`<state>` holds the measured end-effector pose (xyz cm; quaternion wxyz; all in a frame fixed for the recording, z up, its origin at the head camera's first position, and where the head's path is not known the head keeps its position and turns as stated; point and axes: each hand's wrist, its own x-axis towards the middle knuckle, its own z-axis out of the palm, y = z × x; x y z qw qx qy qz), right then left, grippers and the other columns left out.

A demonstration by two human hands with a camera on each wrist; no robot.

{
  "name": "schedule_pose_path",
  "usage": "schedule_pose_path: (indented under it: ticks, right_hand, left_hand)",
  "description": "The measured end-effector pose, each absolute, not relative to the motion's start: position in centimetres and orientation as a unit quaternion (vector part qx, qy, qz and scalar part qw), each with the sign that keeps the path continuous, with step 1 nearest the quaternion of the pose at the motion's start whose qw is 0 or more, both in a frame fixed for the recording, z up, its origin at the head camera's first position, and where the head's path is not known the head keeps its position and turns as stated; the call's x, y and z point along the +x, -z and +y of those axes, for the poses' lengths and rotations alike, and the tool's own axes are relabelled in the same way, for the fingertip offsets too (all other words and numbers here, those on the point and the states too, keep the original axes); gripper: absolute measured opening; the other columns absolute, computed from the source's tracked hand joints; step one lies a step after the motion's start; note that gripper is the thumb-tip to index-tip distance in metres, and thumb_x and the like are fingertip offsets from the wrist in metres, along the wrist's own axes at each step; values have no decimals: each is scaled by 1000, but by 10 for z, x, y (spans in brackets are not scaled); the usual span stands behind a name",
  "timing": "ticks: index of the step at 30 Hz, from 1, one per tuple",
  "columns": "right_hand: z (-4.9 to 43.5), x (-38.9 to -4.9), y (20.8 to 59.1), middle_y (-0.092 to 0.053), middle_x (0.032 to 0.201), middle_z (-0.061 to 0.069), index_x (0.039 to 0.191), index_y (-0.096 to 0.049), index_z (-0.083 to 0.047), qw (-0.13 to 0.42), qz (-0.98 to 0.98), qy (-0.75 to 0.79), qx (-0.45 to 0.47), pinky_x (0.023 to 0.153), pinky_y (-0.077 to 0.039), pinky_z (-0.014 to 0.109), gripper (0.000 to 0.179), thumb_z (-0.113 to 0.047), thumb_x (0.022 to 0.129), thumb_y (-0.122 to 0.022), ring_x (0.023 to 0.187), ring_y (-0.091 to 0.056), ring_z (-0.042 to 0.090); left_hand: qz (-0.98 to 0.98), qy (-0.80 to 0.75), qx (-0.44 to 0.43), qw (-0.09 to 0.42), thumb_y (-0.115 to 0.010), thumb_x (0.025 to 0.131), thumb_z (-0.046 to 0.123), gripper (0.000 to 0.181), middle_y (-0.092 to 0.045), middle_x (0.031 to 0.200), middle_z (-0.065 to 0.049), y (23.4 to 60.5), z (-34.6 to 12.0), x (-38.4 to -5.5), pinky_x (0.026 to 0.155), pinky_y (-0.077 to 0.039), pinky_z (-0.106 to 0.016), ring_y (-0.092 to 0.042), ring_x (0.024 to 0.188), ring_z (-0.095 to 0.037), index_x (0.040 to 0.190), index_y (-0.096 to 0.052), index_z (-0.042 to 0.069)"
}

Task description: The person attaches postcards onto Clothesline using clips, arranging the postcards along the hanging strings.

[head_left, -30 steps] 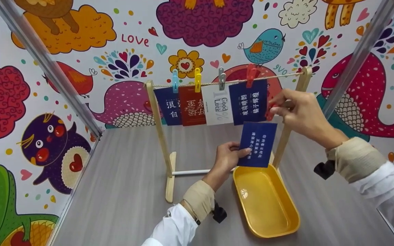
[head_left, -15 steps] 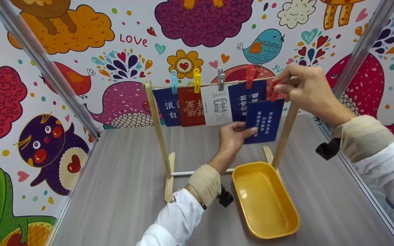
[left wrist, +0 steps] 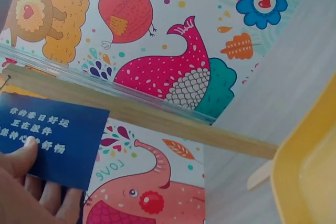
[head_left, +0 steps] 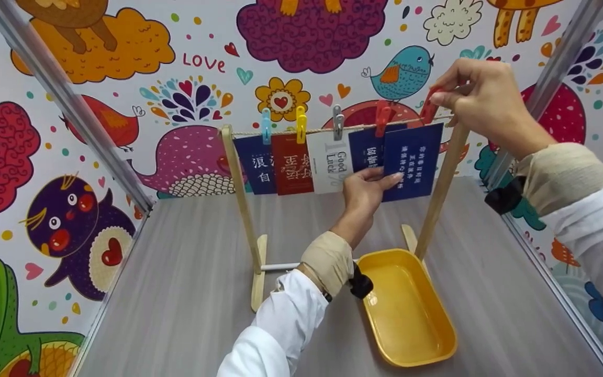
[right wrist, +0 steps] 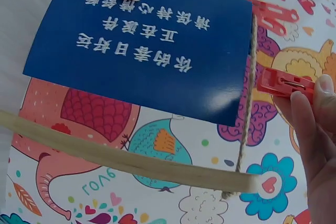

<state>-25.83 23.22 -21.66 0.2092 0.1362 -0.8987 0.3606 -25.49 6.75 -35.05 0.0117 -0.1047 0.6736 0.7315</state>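
Note:
My left hand (head_left: 361, 196) pinches a dark blue card (head_left: 412, 162) with white lettering by its lower left side, thumb in front. The card's top edge is up at the rope (right wrist: 248, 93), close to the right post. A red clothespin (right wrist: 278, 82) is pinched between the thumb and fingers of my right hand (head_left: 495, 104), just above the rope and the card's top right corner. Another blue card (head_left: 364, 149), partly covered by the held one, hangs from a red clothespin (head_left: 382, 118). Farther left hang a white card (head_left: 327, 167), a red card (head_left: 292, 167) and a blue card (head_left: 259, 173).
Light blue (head_left: 266, 125), yellow (head_left: 301, 124) and grey clothespins (head_left: 337, 123) grip the other cards. The rope spans two wooden posts (head_left: 440, 193). A yellow tray (head_left: 448, 319) sits on the grey table (head_left: 176, 293) before the rack. Cartoon-printed walls (head_left: 186, 31) stand behind.
Both hands have risen. The left brought the blue card up from over the tray to the rope; the right lifted the red clothespin above the rope.

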Motion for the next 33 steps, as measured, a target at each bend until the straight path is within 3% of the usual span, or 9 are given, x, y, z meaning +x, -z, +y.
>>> schedule_pose_path:
  ticks: [9, 21, 29, 33]
  right_hand:
    - [234, -266, 216, -61, 90, -10, 107, -68, -5, 202, -904, -357, 122, 54, -51, 12, 16, -18, 99, -63, 67, -63, -2]
    - [233, -267, 219, -62, 94, -4, 110, -68, -10, 169, -921, -336, 101, 60, -53, 12, 17, -22, 100, -61, 77, -67, 8]
    - [234, -266, 227, -63, 110, 13, 122, -66, -9, 132, -929, -328, 106, 62, -53, 9, 29, -27, 100, -61, 102, -70, 39]
    - [234, -264, 231, -66, 114, 14, 128, -64, -11, 130, -927, -334, 112, 64, -54, 10, 34, -30, 100, -60, 107, -69, 38]
  left_hand:
    - [673, -731, -113, 9, -86, 78, 16, 24, -79, 96, -7, 346, 71, -261, 88, -60, -33, -73, 84, -18, 99, -78, 8]
    - [665, -737, -126, 3, -88, 75, 16, 25, -78, 98, -8, 342, 76, -262, 87, -60, -33, -71, 83, -19, 97, -79, 7]
    - [646, -752, -128, 1, -88, 74, 13, 25, -78, 97, -11, 345, 80, -263, 86, -61, -33, -71, 83, -19, 95, -78, 4]
    - [637, -761, -122, 0, -87, 75, 10, 24, -78, 96, -12, 347, 81, -262, 81, -60, -30, -71, 80, -17, 95, -77, 2]
